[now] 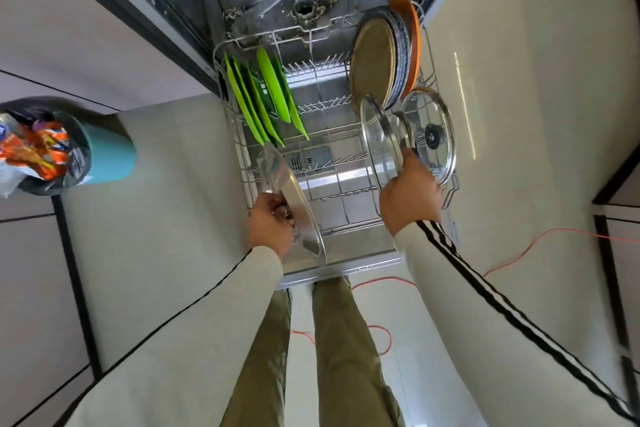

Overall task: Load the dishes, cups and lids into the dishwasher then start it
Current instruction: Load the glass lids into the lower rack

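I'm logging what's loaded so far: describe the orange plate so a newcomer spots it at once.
Start at the pulled-out lower rack of the open dishwasher and go to its far right corner. A stack of plates stands on edge there; the orange plate is the outermost, against the rack's right side, the only orange one.

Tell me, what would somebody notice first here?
Probably the bright green plastic plates standing in the left side of the pulled-out wire dishwasher rack. Next, each hand holding a lid: the left hand a shiny metal lid, the right hand a clear glass lid.
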Demonstrator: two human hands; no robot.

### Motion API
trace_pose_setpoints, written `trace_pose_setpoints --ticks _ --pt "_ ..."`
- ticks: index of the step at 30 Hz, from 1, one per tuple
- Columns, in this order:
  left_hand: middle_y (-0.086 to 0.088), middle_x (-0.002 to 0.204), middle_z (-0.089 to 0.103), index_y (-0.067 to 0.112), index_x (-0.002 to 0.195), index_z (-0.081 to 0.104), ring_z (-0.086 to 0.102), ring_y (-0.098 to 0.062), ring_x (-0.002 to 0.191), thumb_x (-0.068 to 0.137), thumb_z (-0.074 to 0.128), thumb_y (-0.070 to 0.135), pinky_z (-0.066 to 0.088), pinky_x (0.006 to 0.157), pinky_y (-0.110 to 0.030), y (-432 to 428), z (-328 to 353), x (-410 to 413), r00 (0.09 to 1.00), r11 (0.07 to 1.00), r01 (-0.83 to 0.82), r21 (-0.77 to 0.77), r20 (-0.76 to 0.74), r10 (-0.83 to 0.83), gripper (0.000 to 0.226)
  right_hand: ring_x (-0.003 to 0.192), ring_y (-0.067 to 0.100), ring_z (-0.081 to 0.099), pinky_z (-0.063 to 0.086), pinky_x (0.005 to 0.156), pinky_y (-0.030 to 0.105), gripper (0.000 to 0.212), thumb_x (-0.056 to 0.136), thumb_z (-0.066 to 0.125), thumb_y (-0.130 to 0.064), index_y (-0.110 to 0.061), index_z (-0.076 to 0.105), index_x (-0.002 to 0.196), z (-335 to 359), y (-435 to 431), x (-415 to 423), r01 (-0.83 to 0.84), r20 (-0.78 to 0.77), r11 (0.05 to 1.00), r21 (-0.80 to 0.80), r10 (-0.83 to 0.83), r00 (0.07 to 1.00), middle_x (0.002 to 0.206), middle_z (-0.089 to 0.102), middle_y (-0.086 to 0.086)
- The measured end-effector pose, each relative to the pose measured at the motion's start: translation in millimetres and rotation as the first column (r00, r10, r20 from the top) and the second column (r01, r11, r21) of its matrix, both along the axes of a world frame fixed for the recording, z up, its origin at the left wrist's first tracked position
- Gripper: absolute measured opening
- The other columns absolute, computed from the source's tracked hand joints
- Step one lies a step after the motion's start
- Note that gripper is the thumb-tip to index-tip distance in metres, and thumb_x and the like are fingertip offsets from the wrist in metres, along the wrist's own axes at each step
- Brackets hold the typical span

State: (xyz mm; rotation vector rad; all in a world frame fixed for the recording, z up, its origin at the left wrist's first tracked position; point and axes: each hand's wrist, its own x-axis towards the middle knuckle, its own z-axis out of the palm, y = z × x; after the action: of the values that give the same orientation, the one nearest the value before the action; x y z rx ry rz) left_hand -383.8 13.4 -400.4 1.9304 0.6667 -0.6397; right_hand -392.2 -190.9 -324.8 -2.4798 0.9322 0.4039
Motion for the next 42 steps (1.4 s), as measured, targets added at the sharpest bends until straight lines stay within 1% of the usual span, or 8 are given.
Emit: trace_pose_setpoints --ticks 8,16,21,25,27,33,37,42 --pt "0.007 0.068 0.051 0.003 0.090 0.051 0.046 -0.017 0.068 0.094 0.043 -0.009 0.044 0.064 -0.026 5 -3 0 0.992 0.986 -0.119 -0.118 -0.049 0.114 0.016 0.110 0.039 0.061 0.052 0.090 0.047 0.060 0.091 0.052 -0.003 -0.013 0.034 0.147 -1 4 13 0.046 -0.005 0.999 0.026 -0.046 0.999 0.131 0.057 0.017" --pt "-0.001 0.064 0.046 -0.006 0.097 0.046 0.042 -0.012 0.059 0.095 0.039 -0.011 0.044 0.059 -0.025 14 3 -2 0.995 0.984 -0.088 -0.153 -0.069 0.078 0.009 0.118 0.035 0.055 0.049 0.099 0.044 0.056 0.086 0.052 0.004 -0.008 0.044 0.140 -34 19 54 -0.127 0.003 0.972 0.199 0.129 0.992 0.132 0.052 0.016" --pt "0.003 0.067 0.049 0.002 0.095 0.051 0.045 -0.014 0.064 0.094 0.043 -0.012 0.044 0.061 -0.021 22 10 7 0.999 0.989 -0.004 -0.150 0.046 0.011 0.015 0.116 0.035 0.058 0.046 0.100 0.039 0.058 0.089 0.051 0.005 -0.015 0.047 0.142 -78 6 38 0.084 -0.072 0.963 0.256 -0.068 0.995 0.129 0.057 0.016" --pt "-0.001 0.069 0.051 0.027 0.073 0.055 0.045 -0.027 0.076 0.088 0.047 0.005 0.050 0.078 -0.040 33 4 9 0.992 0.997 0.078 0.006 0.095 -0.078 0.028 0.123 0.030 0.055 0.039 0.107 0.036 0.060 0.091 0.046 0.007 -0.022 0.046 0.144 -95 6 12 0.194 -0.108 0.931 0.309 -0.168 0.980 0.137 0.056 0.010" --pt "-0.001 0.076 0.057 0.031 0.075 0.055 0.054 -0.030 0.080 0.086 0.046 0.006 0.054 0.087 -0.054 36 4 8 0.995 0.996 0.086 -0.035 0.056 -0.083 0.028 0.120 0.031 0.057 0.042 0.105 0.035 0.059 0.092 0.046 0.005 -0.022 0.046 0.144 -100 4 8 0.244 -0.135 0.918 0.313 -0.211 0.968 0.133 0.059 0.010" --pt "-0.004 0.087 0.063 0.035 0.083 0.053 0.062 -0.036 0.089 0.092 0.044 -0.002 0.057 0.084 -0.057 38 2 6 0.998 0.997 0.065 -0.038 -0.003 -0.065 0.039 0.104 0.040 0.062 0.050 0.087 0.040 0.030 0.099 0.046 -0.015 -0.007 0.056 0.126 -94 -1 24 0.148 -0.181 0.978 0.145 -0.121 0.976 0.113 0.065 0.022" --pt "-0.006 0.087 0.063 0.034 0.083 0.052 0.063 -0.035 0.085 0.091 0.042 -0.002 0.058 0.078 -0.056 35 1 4 0.994 0.994 0.109 -0.005 0.032 -0.109 0.038 0.095 0.043 0.063 0.049 0.076 0.042 0.037 0.103 0.042 -0.032 0.000 0.058 0.110 -79 1 47 -0.058 -0.140 0.998 -0.024 0.054 0.989 0.101 0.065 0.025" --pt "-0.016 0.083 0.054 0.001 0.092 0.048 0.050 -0.021 0.070 0.091 0.035 -0.013 0.049 0.066 -0.037 24 6 4 0.999 0.995 0.047 -0.089 0.028 -0.044 0.019 0.095 0.042 0.065 0.050 0.073 0.040 0.033 0.100 0.043 -0.028 -0.001 0.059 0.109 -70 -3 71 -0.147 -0.150 0.976 -0.163 0.123 0.981 0.101 0.066 0.023"
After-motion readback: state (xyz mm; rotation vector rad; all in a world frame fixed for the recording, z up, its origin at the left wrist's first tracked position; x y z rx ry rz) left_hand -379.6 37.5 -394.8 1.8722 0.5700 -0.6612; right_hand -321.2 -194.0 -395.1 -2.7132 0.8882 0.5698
